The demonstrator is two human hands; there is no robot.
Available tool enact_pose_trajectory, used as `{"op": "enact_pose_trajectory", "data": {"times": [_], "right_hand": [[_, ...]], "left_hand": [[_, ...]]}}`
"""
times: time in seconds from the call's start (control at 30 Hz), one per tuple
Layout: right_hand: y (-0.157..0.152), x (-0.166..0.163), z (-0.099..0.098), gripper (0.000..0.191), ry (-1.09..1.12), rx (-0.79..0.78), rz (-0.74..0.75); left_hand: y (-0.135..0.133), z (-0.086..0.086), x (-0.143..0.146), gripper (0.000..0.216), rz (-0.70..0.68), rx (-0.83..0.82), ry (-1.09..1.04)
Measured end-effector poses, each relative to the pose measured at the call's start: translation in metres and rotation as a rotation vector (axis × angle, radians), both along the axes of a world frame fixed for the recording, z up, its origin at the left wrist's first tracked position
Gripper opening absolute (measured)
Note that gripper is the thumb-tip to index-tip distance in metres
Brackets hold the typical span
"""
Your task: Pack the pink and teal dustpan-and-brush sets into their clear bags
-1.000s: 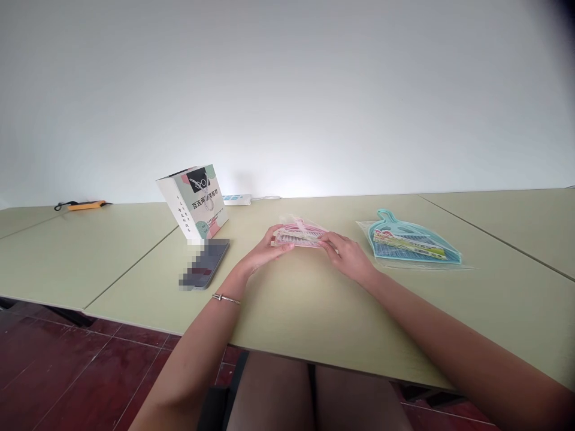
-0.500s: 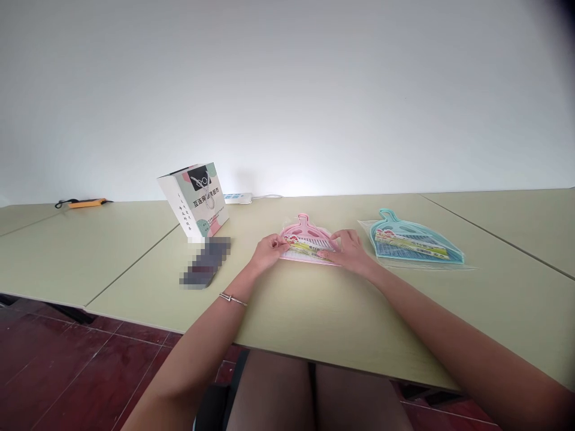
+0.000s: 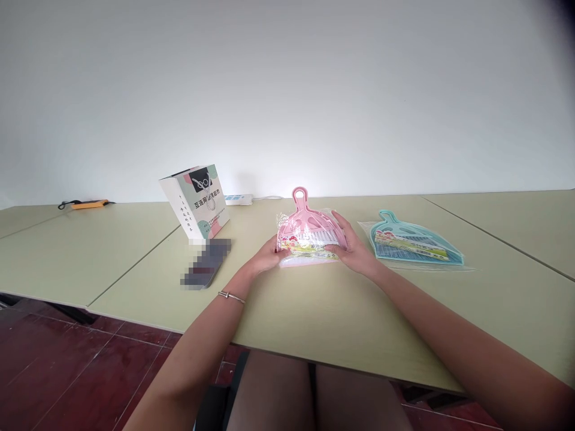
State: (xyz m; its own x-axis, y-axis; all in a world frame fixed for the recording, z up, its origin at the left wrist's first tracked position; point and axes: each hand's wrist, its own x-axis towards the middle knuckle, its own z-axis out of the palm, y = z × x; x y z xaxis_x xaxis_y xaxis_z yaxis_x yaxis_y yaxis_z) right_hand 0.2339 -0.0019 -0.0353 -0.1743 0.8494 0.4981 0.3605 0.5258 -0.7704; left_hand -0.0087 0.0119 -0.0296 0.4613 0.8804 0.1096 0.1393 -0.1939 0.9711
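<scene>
Between my two hands a pink dustpan (image 3: 305,222) in clear plastic wrap is tilted up, its looped handle pointing away from me. A brush with pale bristles and a printed label strip lie inside its pan. My left hand (image 3: 268,254) grips the left edge, thumb on the front and fingers mostly hidden behind. On the right edge my right hand (image 3: 357,248) is closed, its thumb over the label. To the right, a wrapped teal dustpan (image 3: 411,229) with its own labelled brush lies flat on the table, touched by neither hand.
A white printed paper bag (image 3: 197,200) stands at the left on the pale green table (image 3: 287,317). Before it lies a dark, partly blurred phone-like object (image 3: 215,260). A white power strip (image 3: 238,199) and an orange object (image 3: 90,204) with a black cord sit near the wall.
The pink dustpan has come up from lying flat to a tilted stance, its handle now higher. Both hands have shifted onto its side edges. The teal dustpan has stayed put.
</scene>
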Motion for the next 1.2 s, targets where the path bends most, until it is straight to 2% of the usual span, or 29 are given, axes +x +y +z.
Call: {"op": "enact_pose_trajectory", "data": {"times": [0.27,0.43,0.5,0.57,0.63,0.7,0.77,0.83,0.9,1.0,1.1,1.2], "right_hand": [[0.007,0.005,-0.008,0.065,-0.102,0.097,0.015],[0.011,0.008,-0.015,0.036,-0.16,0.084,-0.004],[0.012,0.008,-0.016,0.025,-0.197,0.059,0.016],[0.009,0.005,-0.016,0.023,-0.23,0.055,0.033],[0.004,0.0,-0.013,0.027,-0.263,0.122,0.017],[-0.003,-0.006,-0.006,0.028,-0.306,0.246,0.003],[-0.01,-0.011,0.0,0.021,-0.366,0.339,0.066],[-0.013,-0.014,0.005,0.024,-0.413,0.339,0.188],[-0.014,-0.017,0.006,0.032,-0.394,0.257,0.241],[-0.013,-0.021,0.004,0.033,-0.194,0.053,0.096],[-0.01,-0.025,0.0,0.025,0.193,-0.245,-0.024],[-0.009,-0.026,0.001,0.022,0.617,-0.512,-0.002]], "left_hand": [[0.004,-0.005,-0.001,0.063,-0.016,0.061,0.015],[-0.002,0.004,-0.002,0.054,-0.023,-0.01,0.034],[-0.003,0.007,-0.002,0.053,0.052,-0.046,0.001],[-0.003,0.007,-0.001,0.058,0.146,-0.069,-0.075],[-0.001,0.005,0.0,0.061,0.195,-0.07,-0.153],[0.001,0.002,0.002,0.055,0.218,-0.064,-0.196],[0.002,-0.001,0.005,0.047,0.276,-0.05,-0.232],[0.002,-0.001,0.007,0.049,0.351,-0.07,-0.287],[-0.001,0.001,0.009,0.058,0.407,-0.12,-0.323],[-0.005,0.005,0.014,0.057,0.429,-0.14,-0.36],[-0.01,0.008,0.02,0.046,0.425,-0.087,-0.481],[-0.015,0.011,0.023,0.043,0.281,-0.137,-0.444]]}}
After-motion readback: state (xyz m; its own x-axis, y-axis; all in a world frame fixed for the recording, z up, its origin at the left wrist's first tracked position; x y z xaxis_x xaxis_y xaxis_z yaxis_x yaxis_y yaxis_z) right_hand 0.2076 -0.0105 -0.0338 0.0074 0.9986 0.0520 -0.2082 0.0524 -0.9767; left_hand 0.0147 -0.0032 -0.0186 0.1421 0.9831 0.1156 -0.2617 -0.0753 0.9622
